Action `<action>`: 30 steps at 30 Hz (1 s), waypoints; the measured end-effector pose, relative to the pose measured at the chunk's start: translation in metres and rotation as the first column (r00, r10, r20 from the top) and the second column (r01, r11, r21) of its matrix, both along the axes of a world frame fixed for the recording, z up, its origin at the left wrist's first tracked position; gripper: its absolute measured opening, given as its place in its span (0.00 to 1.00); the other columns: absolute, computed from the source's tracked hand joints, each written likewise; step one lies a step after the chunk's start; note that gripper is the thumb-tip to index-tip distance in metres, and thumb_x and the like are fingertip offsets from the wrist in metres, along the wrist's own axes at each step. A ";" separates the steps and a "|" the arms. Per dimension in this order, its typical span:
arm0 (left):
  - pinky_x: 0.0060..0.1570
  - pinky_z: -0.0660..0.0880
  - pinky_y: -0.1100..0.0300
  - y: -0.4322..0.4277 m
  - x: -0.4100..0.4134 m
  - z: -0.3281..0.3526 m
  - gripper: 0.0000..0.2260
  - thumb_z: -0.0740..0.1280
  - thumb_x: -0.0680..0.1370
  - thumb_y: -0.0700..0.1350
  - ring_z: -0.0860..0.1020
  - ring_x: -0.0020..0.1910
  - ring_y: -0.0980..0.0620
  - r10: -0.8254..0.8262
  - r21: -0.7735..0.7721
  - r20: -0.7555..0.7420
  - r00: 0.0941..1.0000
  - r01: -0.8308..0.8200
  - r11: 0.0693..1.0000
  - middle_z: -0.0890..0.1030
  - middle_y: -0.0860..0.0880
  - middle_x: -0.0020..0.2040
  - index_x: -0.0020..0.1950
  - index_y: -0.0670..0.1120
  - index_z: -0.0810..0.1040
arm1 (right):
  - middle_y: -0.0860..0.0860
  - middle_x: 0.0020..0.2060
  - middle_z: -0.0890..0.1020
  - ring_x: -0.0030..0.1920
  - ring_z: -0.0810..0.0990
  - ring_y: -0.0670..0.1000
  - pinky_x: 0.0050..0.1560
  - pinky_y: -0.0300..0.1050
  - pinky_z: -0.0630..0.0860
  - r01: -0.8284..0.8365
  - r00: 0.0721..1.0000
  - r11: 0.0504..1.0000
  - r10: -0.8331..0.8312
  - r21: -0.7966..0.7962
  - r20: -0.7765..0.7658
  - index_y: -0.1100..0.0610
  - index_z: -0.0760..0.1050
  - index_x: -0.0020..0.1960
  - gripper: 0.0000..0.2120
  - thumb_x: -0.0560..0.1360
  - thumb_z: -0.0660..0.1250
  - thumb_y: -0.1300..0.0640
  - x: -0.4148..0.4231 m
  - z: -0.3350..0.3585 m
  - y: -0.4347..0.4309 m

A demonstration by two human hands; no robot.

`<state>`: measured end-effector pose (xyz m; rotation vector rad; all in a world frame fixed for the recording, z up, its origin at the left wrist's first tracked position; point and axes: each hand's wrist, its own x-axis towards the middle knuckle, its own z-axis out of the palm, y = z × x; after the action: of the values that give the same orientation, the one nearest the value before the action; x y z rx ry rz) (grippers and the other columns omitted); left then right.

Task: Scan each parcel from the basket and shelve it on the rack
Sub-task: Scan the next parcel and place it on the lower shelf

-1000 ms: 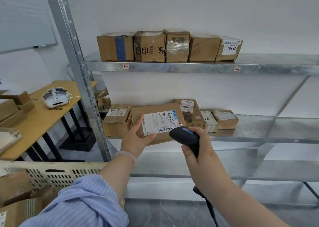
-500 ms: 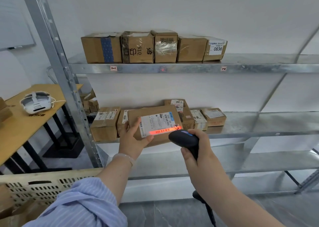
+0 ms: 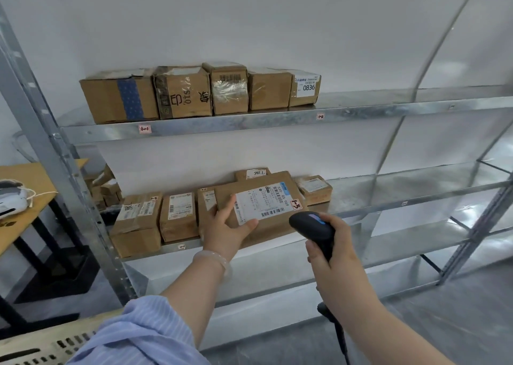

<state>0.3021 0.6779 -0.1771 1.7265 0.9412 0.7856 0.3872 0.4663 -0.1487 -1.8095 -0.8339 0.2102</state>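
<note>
My left hand grips a flat brown parcel by its lower left corner, thumb on its white label. The parcel is tilted and held in front of the middle shelf of the metal rack. My right hand holds a black barcode scanner just right of and below the label, its head pointing at the parcel. A strip of the beige basket shows at the bottom left corner.
Several cardboard boxes line the top shelf, and several smaller parcels sit on the left of the middle shelf. A wooden table with a white headset stands left of the rack post.
The red scan line seen on the label half a second ago is gone. The view has turned right and closer to the rack; the parcel now tilts more, nearer the middle shelf.
</note>
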 end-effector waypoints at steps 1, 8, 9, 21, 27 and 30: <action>0.73 0.60 0.58 -0.003 0.008 0.005 0.35 0.78 0.72 0.49 0.65 0.73 0.49 -0.022 0.011 0.002 1.000 0.022 1.000 0.65 0.53 0.71 0.75 0.60 0.67 | 0.44 0.54 0.79 0.49 0.78 0.45 0.43 0.43 0.76 0.022 1.000 1.000 -0.022 0.011 0.006 0.25 0.59 0.59 0.22 0.80 0.63 0.52 0.005 0.002 -0.001; 0.73 0.65 0.47 -0.029 0.076 0.058 0.35 0.77 0.72 0.50 0.67 0.72 0.46 -0.134 0.015 0.043 0.990 0.133 0.991 0.64 0.48 0.74 0.75 0.61 0.67 | 0.39 0.49 0.78 0.39 0.80 0.50 0.31 0.48 0.80 0.153 0.988 0.981 -0.153 0.121 -0.007 0.22 0.59 0.54 0.23 0.81 0.63 0.51 0.064 0.041 -0.016; 0.73 0.65 0.47 -0.034 0.088 0.067 0.35 0.77 0.72 0.50 0.67 0.72 0.46 -0.139 0.023 0.049 0.989 0.138 0.990 0.64 0.48 0.74 0.75 0.61 0.67 | 0.40 0.47 0.78 0.36 0.80 0.52 0.24 0.45 0.77 0.169 0.986 0.976 -0.169 0.139 -0.012 0.20 0.58 0.52 0.23 0.80 0.63 0.50 0.076 0.048 -0.021; 0.71 0.67 0.52 -0.084 0.227 0.184 0.37 0.77 0.72 0.53 0.68 0.71 0.49 -0.165 0.084 0.146 0.975 0.154 0.984 0.67 0.51 0.76 0.78 0.57 0.64 | 0.43 0.48 0.79 0.36 0.79 0.45 0.27 0.43 0.78 0.073 0.985 0.954 -0.114 0.291 0.127 0.20 0.58 0.55 0.25 0.80 0.62 0.52 0.245 0.107 -0.076; 0.69 0.69 0.42 -0.086 0.272 0.218 0.45 0.79 0.70 0.52 0.68 0.72 0.45 -0.153 0.052 0.078 0.985 0.149 0.987 0.64 0.51 0.77 0.80 0.56 0.58 | 0.44 0.49 0.80 0.42 0.78 0.39 0.34 0.50 0.79 0.010 0.980 0.954 -0.070 0.301 0.188 0.20 0.57 0.55 0.26 0.80 0.62 0.53 0.300 0.120 -0.077; 0.69 0.69 0.43 -0.074 0.290 0.232 0.44 0.80 0.69 0.50 0.67 0.72 0.44 -0.124 0.070 0.023 0.992 0.122 0.990 0.64 0.50 0.77 0.80 0.57 0.59 | 0.44 0.50 0.80 0.42 0.79 0.39 0.32 0.48 0.78 -0.018 0.983 0.949 -0.041 0.316 0.179 0.21 0.58 0.55 0.26 0.80 0.62 0.53 0.318 0.120 -0.069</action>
<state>0.5921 0.6041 0.0546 1.8110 0.7895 0.7661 0.7049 0.3971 -0.0284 -1.5445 -0.9285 -0.0979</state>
